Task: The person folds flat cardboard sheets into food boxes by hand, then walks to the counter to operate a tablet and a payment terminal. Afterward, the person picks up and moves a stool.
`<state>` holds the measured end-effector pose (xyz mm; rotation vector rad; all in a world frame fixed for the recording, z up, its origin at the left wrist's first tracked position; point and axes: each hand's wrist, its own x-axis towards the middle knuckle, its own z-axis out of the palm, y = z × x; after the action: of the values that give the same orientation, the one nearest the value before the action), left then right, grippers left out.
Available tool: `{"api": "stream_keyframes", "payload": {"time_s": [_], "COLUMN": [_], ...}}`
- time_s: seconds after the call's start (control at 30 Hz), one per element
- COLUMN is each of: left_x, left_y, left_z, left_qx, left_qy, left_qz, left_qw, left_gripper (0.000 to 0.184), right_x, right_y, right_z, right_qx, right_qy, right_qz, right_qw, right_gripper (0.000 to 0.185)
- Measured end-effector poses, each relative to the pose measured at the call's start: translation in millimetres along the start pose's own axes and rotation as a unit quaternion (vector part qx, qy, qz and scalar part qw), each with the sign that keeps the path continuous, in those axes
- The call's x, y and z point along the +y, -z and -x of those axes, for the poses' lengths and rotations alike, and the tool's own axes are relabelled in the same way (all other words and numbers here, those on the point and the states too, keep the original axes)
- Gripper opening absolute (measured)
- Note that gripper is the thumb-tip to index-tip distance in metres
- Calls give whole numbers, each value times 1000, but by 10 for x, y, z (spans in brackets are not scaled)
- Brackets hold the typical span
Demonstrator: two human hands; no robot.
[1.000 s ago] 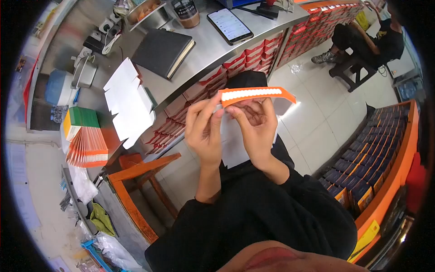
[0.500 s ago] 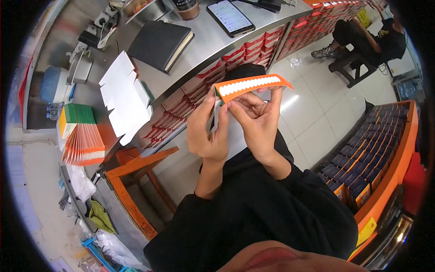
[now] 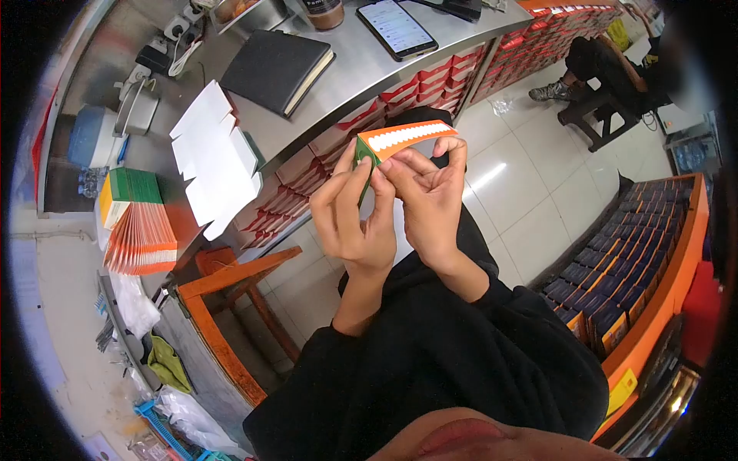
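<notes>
An orange and green cardboard carton (image 3: 415,135) with a white scalloped strip is held up in front of me, over my lap. At its green end, the fingers and thumb of my left hand (image 3: 347,230) pinch the folded panel. Along the orange part, my right hand (image 3: 434,219) grips the lower edge with its thumb, while a bent finger touches the far tip. Both hands are close together. White flat carton blanks (image 3: 215,157) lie on the counter to the left. Beyond them sits a fanned stack of green and orange cartons (image 3: 142,242).
The metal counter (image 3: 184,100) bears a black notebook (image 3: 273,69), a phone (image 3: 396,29) and a cup (image 3: 324,14). A wooden stool frame (image 3: 231,280) stands at left. To the right is an orange bin (image 3: 696,230) of dark packets. A person (image 3: 607,65) sits farther back.
The carton has turned slightly and shifted left, showing more of its green end. My left fingers have spread along that green panel. My right hand has moved a little left with the carton.
</notes>
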<state>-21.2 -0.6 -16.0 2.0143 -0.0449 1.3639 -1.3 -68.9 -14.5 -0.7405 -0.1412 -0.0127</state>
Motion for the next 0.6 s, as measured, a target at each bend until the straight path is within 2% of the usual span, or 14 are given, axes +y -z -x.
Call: {"api": "stream_keyframes", "payload": {"time_s": [0.03, 0.13, 0.17, 0.23, 0.3, 0.33, 0.43, 0.47, 0.5, 0.53, 0.57, 0.6], "left_x": [-14, -145, -173, -266, -555, -737, -838, -902, -933, -858, -725, -595], "left_y": [7, -51, -9, 125, 199, 278, 383, 403, 408, 354, 268, 231], "left_z": [-11, 22, 4, -156, -238, -238, -221, -176, -153, -168, -169, -171], "left_qx": [-3, 100, 104, 119, 171, 184, 203, 195, 186, 188, 190, 189], "left_qy": [-14, 23, 59, 127, 156, 176, 282, 312, 341, 313, 286, 259], "left_qz": [-15, -4, -61, -178, -124, -77, 63, 92, 122, 86, 50, 13], "left_qw": [1000, 995, 991, 969, 965, 964, 935, 925, 914, 927, 938, 947], "left_gripper": [24, 15, 12, 8, 12, 13, 18, 18, 19, 25, 31, 38], "right_x": [28, 88, 55, -61, -42, -196, -252, -146, -63, -6, -23, -152], "right_y": [-9, -101, -70, 55, 224, 194, 430, 610, 783, 896, 1019, 972], "right_z": [2, 8, 49, 152, 220, 164, 62, 85, 108, 117, 99, 45], "right_qx": [6, 29, -17, -113, -65, -61, -131, -163, -164, -163, -160, -144], "right_qy": [1, 4, 29, 81, 261, 290, 162, 61, 22, -16, -9, -6], "right_qz": [7, 22, 139, 359, 350, 470, 584, 539, 532, 526, 552, 580], "right_qw": [1000, 999, 990, 923, 897, 831, 785, 824, 830, 835, 818, 802], "right_gripper": [49, 51, 47, 39, 32, 38, 54, 53, 46, 39, 26, 23]}}
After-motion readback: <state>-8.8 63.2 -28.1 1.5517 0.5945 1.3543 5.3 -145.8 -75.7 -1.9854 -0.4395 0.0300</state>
